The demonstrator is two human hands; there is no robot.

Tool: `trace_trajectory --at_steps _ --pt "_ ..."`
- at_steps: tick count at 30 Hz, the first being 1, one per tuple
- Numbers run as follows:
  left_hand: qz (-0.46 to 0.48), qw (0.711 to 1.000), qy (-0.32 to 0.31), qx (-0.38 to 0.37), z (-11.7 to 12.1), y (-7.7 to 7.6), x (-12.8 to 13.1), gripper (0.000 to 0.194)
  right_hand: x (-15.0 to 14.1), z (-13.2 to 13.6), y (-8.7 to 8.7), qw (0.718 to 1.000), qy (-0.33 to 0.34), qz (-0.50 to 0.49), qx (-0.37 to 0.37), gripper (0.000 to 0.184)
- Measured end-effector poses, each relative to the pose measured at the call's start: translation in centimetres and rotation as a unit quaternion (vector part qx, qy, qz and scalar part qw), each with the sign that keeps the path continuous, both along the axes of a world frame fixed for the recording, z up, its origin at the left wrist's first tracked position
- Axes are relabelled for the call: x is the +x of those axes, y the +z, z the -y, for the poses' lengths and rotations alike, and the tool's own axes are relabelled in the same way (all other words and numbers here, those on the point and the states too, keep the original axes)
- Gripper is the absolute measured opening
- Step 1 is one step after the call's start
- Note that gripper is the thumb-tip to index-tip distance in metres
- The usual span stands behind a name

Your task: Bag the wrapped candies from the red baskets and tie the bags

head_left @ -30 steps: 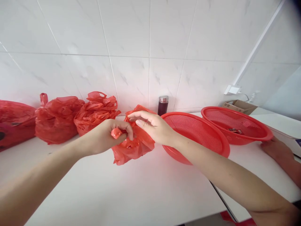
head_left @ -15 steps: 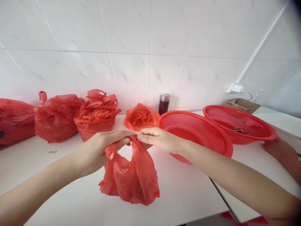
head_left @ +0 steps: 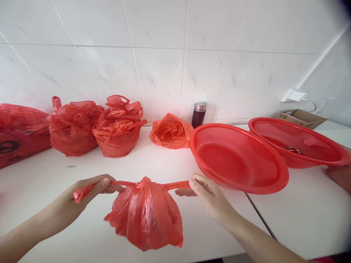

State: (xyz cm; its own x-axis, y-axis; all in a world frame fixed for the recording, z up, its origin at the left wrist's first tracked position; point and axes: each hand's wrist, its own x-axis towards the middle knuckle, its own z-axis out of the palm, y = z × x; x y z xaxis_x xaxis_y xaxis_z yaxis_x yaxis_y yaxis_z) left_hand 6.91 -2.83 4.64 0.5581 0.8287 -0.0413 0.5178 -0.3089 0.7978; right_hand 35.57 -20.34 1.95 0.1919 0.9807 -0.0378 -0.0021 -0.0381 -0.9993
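Observation:
A filled red plastic bag (head_left: 148,219) is in front of me at the table's near side, its neck gathered into a knot at the top. My left hand (head_left: 93,188) is closed on one of its handles, with the twisted end sticking out past the fingers. The other handle is pinched by my right hand (head_left: 205,193). Both handles are stretched taut, out to the left and right of the knot. What the bag holds is hidden by the red plastic.
Several red bags (head_left: 117,135) line the wall at left, and an open one (head_left: 171,133) lies mid-back. Beside it stand a dark flask (head_left: 198,115) and two red baskets (head_left: 236,157). Another person's hand (head_left: 340,177) touches the right basket. A cardboard box (head_left: 304,118) sits behind.
My hands were close together over the bag's handles. They have moved apart, pulling the handles sideways, and the neck is now drawn into a tight knot. The view has shifted somewhat.

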Motion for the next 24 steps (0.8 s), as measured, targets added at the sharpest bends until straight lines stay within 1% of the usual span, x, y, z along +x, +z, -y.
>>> trace_trajectory --at_steps 2,3,5,6,7,8,9,11,12,13,15,18,21,24 --pt "0.031 0.993 -0.023 -0.116 0.4 -0.6 1.0 0.042 -1.3 -1.1 -1.5 1.0 -0.027 -0.014 0.009 0.034" --pt "0.057 0.985 -0.026 -0.161 0.6 -0.9 1.7 0.045 -1.9 -1.8 -2.1 0.999 -0.038 -0.002 0.012 0.033" --pt "0.106 0.974 -0.019 -0.199 1.1 -1.5 3.3 0.044 -3.2 -3.2 -3.2 0.997 -0.044 0.067 0.001 0.035" --pt "0.118 0.974 -0.018 -0.194 1.2 -1.7 4.1 0.043 -3.6 -3.9 -3.7 0.992 -0.042 0.119 -0.009 0.037" --pt "0.123 0.978 -0.013 -0.169 1.2 -1.9 4.8 0.042 -3.9 -4.5 -4.2 0.984 -0.041 0.172 -0.019 0.037" --pt "0.116 0.986 -0.003 -0.12 1.1 -2.1 5.5 0.041 -4.1 -5.1 -4.6 0.975 -0.042 0.215 -0.028 0.034" --pt "0.098 0.994 0.014 -0.054 0.9 -2.4 6.2 0.041 -4.2 -5.7 -5.1 0.968 -0.045 0.244 -0.034 0.029" --pt "0.052 0.994 0.053 0.074 0.3 -3.2 7.5 0.041 -4.2 -6.6 -5.9 0.965 -0.051 0.256 -0.028 0.021" --pt "0.031 0.991 0.065 0.116 -0.1 -3.7 8.1 0.04 -4.2 -6.8 -6.2 0.966 -0.05 0.252 -0.014 0.019" --pt "0.013 0.988 0.069 0.137 -0.5 -4.2 8.6 0.039 -4.1 -7.0 -6.4 0.967 -0.042 0.251 0.0 0.019" --pt "-0.017 0.989 0.058 0.136 -1.5 -5.3 9.5 0.034 -4.2 -7.1 -6.5 0.964 -0.025 0.264 0.021 0.02" --pt "-0.068 0.988 0.028 0.137 -3.0 -6.6 10.3 0.028 -4.1 -6.8 -6.4 0.956 -0.014 0.292 0.021 0.018" --pt "-0.104 0.983 0.007 0.149 -4.5 -7.2 10.6 0.03 -3.6 -6.2 -6.4 0.955 0.003 0.296 0.018 0.019" --pt "-0.141 0.977 -0.008 0.159 -5.7 -7.5 10.6 0.029 -2.4 -5.8 -6.8 0.96 0.013 0.281 0.001 0.021"
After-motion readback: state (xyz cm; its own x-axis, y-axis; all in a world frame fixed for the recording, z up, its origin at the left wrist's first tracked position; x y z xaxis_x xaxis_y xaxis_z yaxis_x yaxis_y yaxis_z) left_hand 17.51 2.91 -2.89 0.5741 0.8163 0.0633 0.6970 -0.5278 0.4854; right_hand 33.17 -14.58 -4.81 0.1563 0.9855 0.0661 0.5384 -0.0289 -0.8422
